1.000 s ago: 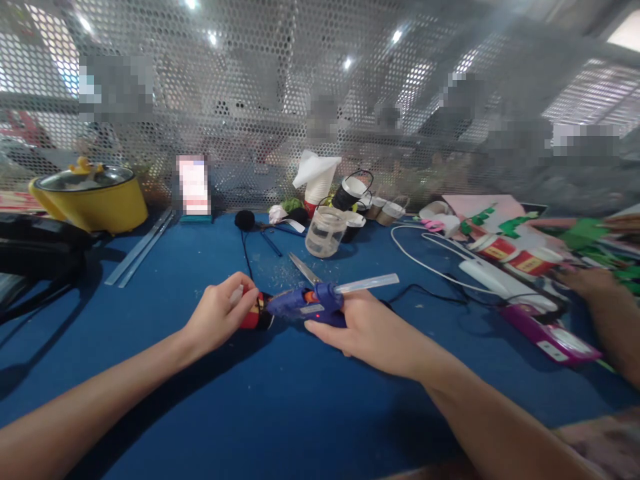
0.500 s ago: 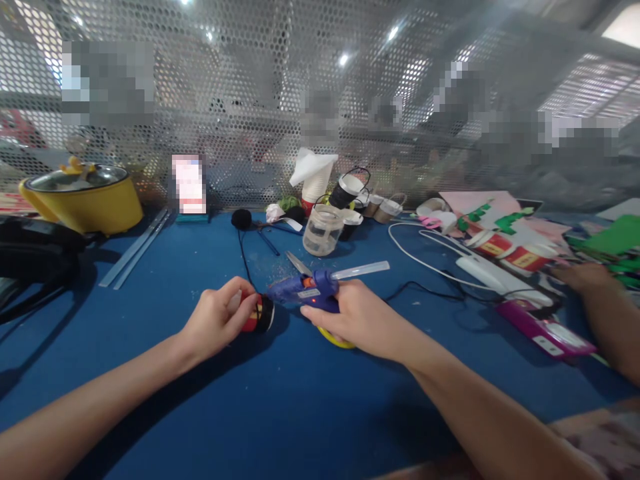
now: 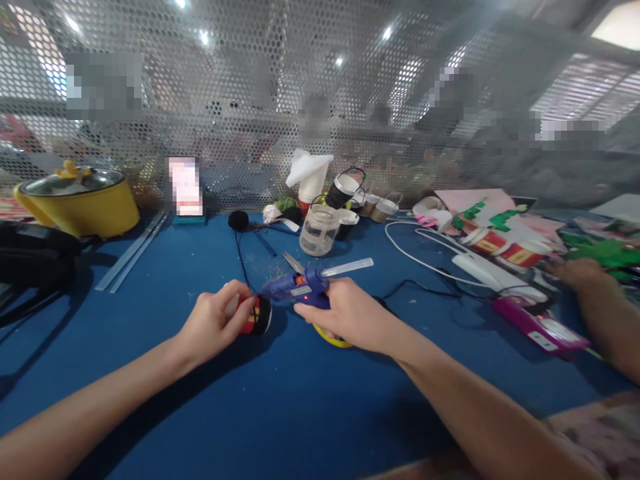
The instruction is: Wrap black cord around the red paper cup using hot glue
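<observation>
The left hand is closed around a small red-and-black cup lying on the blue table. The right hand grips a blue glue gun, nozzle at the cup. Behind, a clear jar; contents indiscernible.

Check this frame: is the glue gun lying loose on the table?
No, the right hand grips the blue glue gun, nozzle toward the cup in the left hand.

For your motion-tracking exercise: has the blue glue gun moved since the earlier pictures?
Yes. The blue glue gun in the right hand has shifted slightly left, its nozzle closer to the small red and black cup; the clear jar serves as reference.
</observation>
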`<control>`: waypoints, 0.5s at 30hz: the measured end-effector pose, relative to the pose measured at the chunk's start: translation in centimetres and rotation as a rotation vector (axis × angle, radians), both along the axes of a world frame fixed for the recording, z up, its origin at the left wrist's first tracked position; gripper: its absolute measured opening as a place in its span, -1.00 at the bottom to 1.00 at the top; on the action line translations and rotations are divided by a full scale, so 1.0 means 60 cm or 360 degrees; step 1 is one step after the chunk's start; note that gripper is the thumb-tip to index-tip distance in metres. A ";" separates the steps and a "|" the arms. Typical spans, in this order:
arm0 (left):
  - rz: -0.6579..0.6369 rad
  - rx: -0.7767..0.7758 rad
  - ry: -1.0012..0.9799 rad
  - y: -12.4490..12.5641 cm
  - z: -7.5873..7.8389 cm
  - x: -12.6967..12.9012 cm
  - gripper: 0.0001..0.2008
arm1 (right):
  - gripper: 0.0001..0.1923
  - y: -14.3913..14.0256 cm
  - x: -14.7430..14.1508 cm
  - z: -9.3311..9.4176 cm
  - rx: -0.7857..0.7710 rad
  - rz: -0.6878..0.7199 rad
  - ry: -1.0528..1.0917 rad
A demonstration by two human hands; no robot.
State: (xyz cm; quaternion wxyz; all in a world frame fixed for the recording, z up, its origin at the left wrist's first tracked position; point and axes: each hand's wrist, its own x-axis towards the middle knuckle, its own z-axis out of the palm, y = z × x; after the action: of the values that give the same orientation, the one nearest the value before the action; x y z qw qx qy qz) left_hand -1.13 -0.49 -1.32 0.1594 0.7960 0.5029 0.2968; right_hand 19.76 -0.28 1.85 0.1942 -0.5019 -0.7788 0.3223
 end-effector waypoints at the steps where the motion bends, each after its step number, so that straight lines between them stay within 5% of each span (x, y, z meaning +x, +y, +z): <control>1: -0.0004 -0.0003 -0.0001 0.000 0.000 0.000 -0.86 | -0.77 -0.001 0.001 0.001 -0.0005 0.0002 0.0000; 9: 0.0073 -0.0091 -0.0050 0.006 0.000 -0.003 -0.83 | -0.77 -0.009 0.009 0.025 -0.0154 -0.0011 0.0076; 15: 0.0218 -0.0156 -0.0199 0.010 0.001 -0.002 -0.80 | -0.85 0.016 0.029 0.038 -0.0137 -0.0193 0.0631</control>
State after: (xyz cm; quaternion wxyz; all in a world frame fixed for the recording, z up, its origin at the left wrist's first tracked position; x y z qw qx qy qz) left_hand -1.28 0.11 -1.26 0.2087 0.7309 0.5591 0.3311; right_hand 21.48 0.69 4.13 0.3409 -0.4825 -0.6792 0.4355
